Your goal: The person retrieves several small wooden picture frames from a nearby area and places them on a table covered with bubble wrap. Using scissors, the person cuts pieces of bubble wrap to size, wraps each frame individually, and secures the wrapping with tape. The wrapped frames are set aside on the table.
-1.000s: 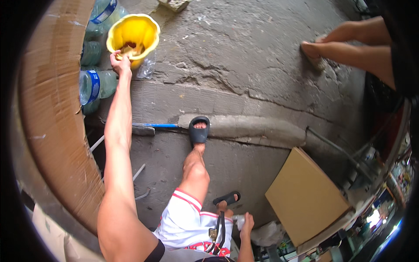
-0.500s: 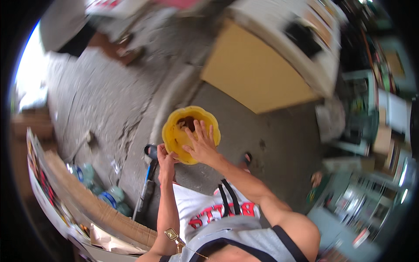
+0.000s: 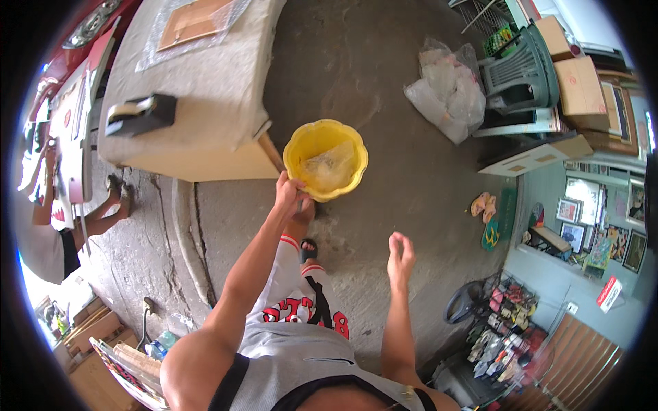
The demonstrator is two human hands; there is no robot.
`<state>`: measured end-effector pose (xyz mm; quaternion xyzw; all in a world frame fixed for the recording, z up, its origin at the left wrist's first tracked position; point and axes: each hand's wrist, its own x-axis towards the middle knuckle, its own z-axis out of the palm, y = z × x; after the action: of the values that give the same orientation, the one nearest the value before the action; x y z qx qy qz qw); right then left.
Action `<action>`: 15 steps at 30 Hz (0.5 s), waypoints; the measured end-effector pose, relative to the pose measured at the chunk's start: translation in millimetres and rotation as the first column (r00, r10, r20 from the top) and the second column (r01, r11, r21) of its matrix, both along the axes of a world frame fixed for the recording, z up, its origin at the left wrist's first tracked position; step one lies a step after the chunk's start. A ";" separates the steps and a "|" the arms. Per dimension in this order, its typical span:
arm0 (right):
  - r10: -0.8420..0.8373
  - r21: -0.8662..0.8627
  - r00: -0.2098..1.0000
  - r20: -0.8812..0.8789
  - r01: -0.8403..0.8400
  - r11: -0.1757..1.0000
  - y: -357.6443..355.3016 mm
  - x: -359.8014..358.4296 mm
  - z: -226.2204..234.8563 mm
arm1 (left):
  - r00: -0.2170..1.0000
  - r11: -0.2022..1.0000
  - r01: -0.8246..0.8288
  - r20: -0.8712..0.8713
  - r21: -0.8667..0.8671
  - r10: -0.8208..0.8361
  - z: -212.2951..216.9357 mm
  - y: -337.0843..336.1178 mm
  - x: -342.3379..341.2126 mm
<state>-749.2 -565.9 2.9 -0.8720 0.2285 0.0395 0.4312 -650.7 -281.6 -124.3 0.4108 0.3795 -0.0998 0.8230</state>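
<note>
My left hand (image 3: 290, 194) is closed on the near left rim of a yellow tub with a scalloped edge (image 3: 295, 140). Inside the tub lies a crumpled, translucent plastic wrapper (image 3: 331, 166). To the right and nearer my body, my right hand (image 3: 401, 256) hangs apart from the tub over the floor. It is seen edge-on with its fingers loosely bent, and nothing shows in it.
At the left stands a cloth-covered table (image 3: 205, 89) bearing a black tape dispenser (image 3: 147, 115) and a bubble-wrapped frame (image 3: 195, 26). A plastic bag (image 3: 449, 89) sits beside stacked green chairs (image 3: 517, 72). Slippers (image 3: 484, 205) lie right. Another person (image 3: 48, 233) is far left.
I have turned rightward, and the table now lies to my left. My right hand has come out of the tub and moved right. My left hand still grips the rim.
</note>
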 end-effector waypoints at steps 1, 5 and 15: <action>-0.007 -0.023 0.999 -0.042 0.006 1.000 -5.6 14.5 -13.8 | 0.999 0.999 -0.045 -0.007 -0.003 0.045 -22.8 -10.1 34.9; 0.114 0.021 0.953 -0.280 -0.113 0.993 -18.7 89.6 -42.6 | 0.984 0.984 -0.169 -0.039 0.061 0.171 -122.5 -34.7 163.4; 0.504 0.193 0.859 -0.087 -0.482 0.855 40.6 431.3 -120.1 | 0.770 0.742 -0.566 -0.090 0.359 0.631 -350.1 68.1 392.8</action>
<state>-317.9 -525.3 -117.2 -0.8580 0.0217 0.2261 0.4607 -257.8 -213.5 -474.5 0.3777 0.5855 0.1902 0.6916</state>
